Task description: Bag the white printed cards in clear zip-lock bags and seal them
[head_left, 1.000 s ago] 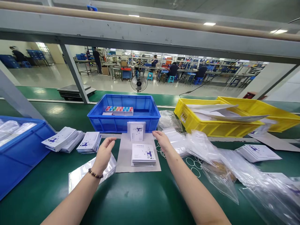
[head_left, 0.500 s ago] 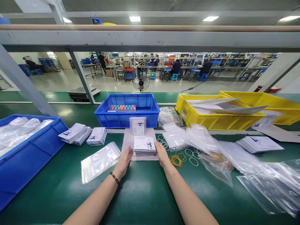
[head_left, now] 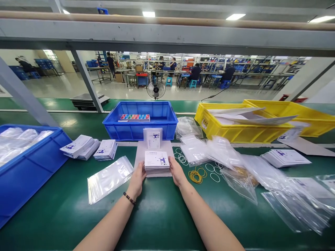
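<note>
My forearms reach out over the green bench (head_left: 157,216), and my two hands meet a stack of leaflets (head_left: 157,161) from either side. My left hand (head_left: 137,179), with a bead bracelet at the wrist, closes on the stack's left edge. My right hand (head_left: 176,172) closes on its right edge, so the stack sits gripped between them, directly ahead of me. The stack rests on a grey card sheet (head_left: 140,153).

Left of my left hand lies a pile of clear plastic bags (head_left: 108,177). Just right of my right hand is a bunch of yellow rubber bands (head_left: 196,175), with more loose clear bags (head_left: 235,164) spread beyond it.

Behind the stack, one leaflet (head_left: 153,138) stands upright against a blue crate (head_left: 140,130). Two more leaflet piles (head_left: 78,146) lie further left, near a large blue bin (head_left: 28,164). A yellow crate (head_left: 235,134) stands to the far right.
</note>
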Action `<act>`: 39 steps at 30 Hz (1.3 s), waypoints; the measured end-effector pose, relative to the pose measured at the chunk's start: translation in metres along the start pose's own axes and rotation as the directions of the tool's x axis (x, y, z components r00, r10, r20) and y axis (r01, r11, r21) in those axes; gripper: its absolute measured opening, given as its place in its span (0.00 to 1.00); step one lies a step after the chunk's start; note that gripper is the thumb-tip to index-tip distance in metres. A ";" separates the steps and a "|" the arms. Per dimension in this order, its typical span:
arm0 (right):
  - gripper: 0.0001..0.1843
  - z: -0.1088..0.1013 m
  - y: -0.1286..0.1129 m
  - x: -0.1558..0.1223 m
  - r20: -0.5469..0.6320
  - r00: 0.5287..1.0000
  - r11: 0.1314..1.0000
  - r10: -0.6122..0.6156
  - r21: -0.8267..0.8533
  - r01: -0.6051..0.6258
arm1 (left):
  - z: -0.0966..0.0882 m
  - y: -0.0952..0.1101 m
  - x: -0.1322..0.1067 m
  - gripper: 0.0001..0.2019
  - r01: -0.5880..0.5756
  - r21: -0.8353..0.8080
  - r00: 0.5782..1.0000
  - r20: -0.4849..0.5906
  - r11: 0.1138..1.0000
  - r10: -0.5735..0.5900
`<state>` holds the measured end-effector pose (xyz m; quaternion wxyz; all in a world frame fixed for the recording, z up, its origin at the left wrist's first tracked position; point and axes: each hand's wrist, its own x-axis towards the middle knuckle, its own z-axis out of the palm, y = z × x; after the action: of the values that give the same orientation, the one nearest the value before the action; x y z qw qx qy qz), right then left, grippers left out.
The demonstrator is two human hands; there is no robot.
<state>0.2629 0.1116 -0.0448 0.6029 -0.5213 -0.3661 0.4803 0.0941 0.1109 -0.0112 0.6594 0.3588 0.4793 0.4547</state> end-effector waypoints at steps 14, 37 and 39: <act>0.30 -0.017 0.000 -0.020 -0.109 0.963 0.876 -0.245 -0.450 0.172 | -0.087 0.050 0.002 0.16 0.006 0.995 0.988 -0.021 0.103 0.152; 0.18 0.023 -0.013 -0.073 0.459 0.888 0.531 -0.025 -0.747 0.401 | -0.007 0.004 -0.031 0.16 -0.117 0.715 0.953 0.277 0.689 -0.126; 0.20 0.020 -0.010 -0.074 0.512 0.856 0.434 -0.078 -0.755 0.491 | -0.005 0.000 -0.025 0.17 0.029 0.570 0.965 0.200 0.821 -0.173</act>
<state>0.2259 0.0461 -0.0264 0.2411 -0.5694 -0.7565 0.2129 0.0863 0.0874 -0.0051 0.6011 0.5636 0.5261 0.2104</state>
